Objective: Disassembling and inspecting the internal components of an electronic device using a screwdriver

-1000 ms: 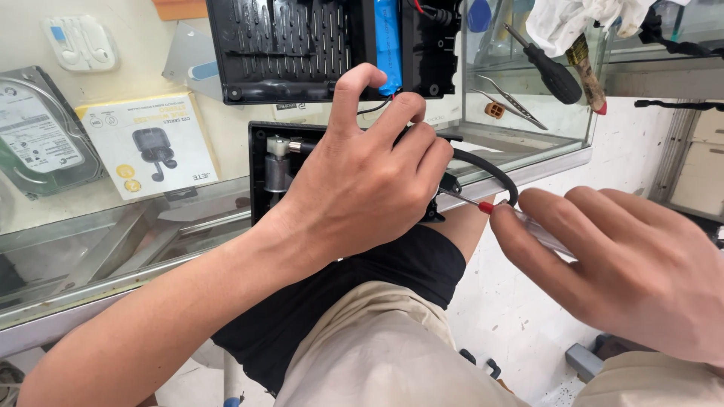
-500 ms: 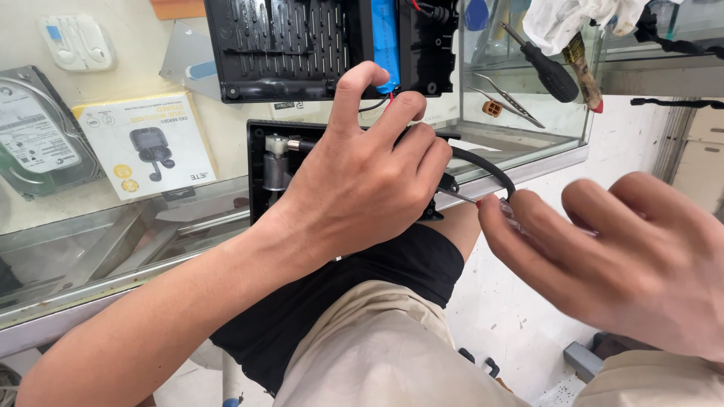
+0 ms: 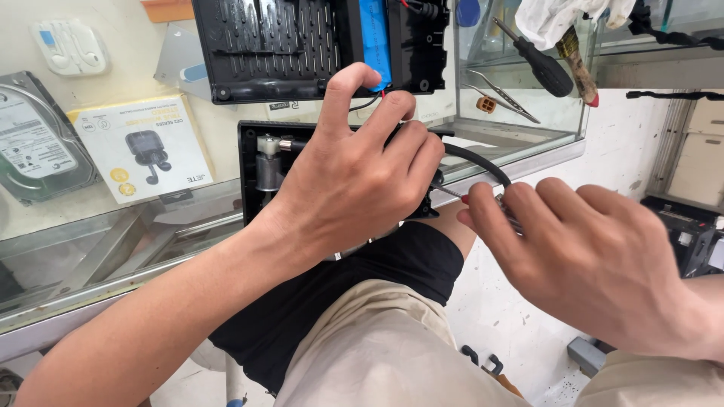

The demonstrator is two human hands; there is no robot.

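With the casing half point(image 3: 302, 45) already off, we are clamping the left hand point(image 3: 354, 188) on the open black housing point(image 3: 260, 169) while the right hand point(image 3: 596, 264) is pinching a small screwdriver point(image 3: 507, 212) at its edge.

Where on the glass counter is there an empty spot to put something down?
Bare glass lies along the counter's near edge, between the white earbud box and the left hand. It is crowded behind: a hard drive, the big black casing, and the small black housing under the left hand. The right hand works at the counter's right end.
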